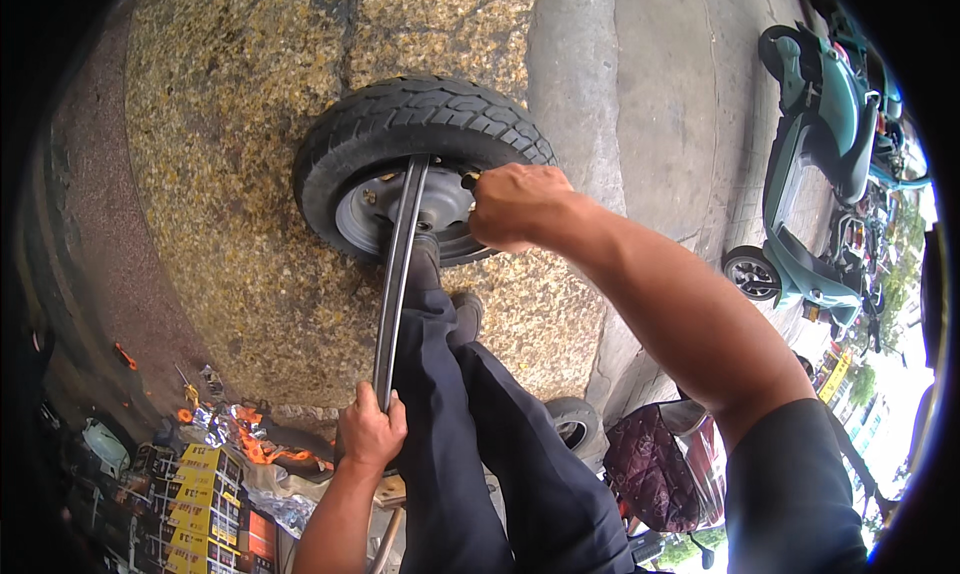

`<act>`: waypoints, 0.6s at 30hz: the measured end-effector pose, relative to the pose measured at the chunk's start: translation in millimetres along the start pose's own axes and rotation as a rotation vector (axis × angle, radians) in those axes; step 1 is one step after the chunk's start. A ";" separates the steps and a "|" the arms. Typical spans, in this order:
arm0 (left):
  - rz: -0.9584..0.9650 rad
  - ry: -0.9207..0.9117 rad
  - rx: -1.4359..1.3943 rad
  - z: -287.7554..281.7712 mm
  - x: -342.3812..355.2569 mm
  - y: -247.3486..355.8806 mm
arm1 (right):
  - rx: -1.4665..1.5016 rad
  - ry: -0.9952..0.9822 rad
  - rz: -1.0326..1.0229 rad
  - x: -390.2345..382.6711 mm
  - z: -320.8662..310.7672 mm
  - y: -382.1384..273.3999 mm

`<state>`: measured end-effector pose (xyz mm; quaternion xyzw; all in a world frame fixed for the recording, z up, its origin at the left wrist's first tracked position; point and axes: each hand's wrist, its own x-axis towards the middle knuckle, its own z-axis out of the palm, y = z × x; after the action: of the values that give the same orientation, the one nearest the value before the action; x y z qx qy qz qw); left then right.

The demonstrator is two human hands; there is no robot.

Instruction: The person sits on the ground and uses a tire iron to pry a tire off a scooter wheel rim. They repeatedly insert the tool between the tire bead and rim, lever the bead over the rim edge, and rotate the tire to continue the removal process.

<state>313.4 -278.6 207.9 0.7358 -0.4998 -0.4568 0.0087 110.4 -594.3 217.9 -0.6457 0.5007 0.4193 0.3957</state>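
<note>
Dark sleeve [795, 484] nearest, lower right. Left hand [371, 429]: fingers wrapped round long metal bar [396, 289], lower centre. Right hand [520, 206]: fingers closed on dark-tipped object [469, 182], mostly hidden. Bar's far end meets tyre [430, 109], upper centre. Probably best: bar seated inside rim [362, 214], pressure even, shoe [424, 266] steady.

The scene is outdoors, in daylight. A yellowish pebbled ground [230, 124] fills the middle, split by a dark crack [348, 29], with reddish-brown ground [110, 214] to its left. To its right lies a smooth grey concrete strip [575, 64], then grey pavement [665, 94], where a teal scooter [840, 99] stands near green foliage [906, 249]. Stacked yellow-and-black boxes [195, 509] occupy the lower left; white glare [895, 369] washes the right edge.
</note>
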 end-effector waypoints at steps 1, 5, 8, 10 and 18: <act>0.007 0.002 0.002 0.2 0.2 0.3 | -0.001 -0.007 0.005 0.5 -3.9 1.5; 0.033 0.037 -0.017 1.8 1.3 2.5 | -0.083 -0.088 0.011 4.0 -21.0 3.4; 0.024 0.029 0.008 1.0 1.3 3.9 | -0.099 -0.115 0.013 5.5 -29.3 3.1; 0.016 0.015 -0.029 -0.1 1.1 4.5 | -0.104 -0.107 -0.006 6.3 -31.5 2.8; 0.060 0.034 0.007 -2.3 1.9 2.8 | -0.115 -0.133 -0.028 7.7 -39.1 -2.3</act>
<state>313.1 -282.4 209.3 0.7282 -0.5230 -0.4420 0.0284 119.4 -632.8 224.0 -0.6449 0.4396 0.4837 0.3962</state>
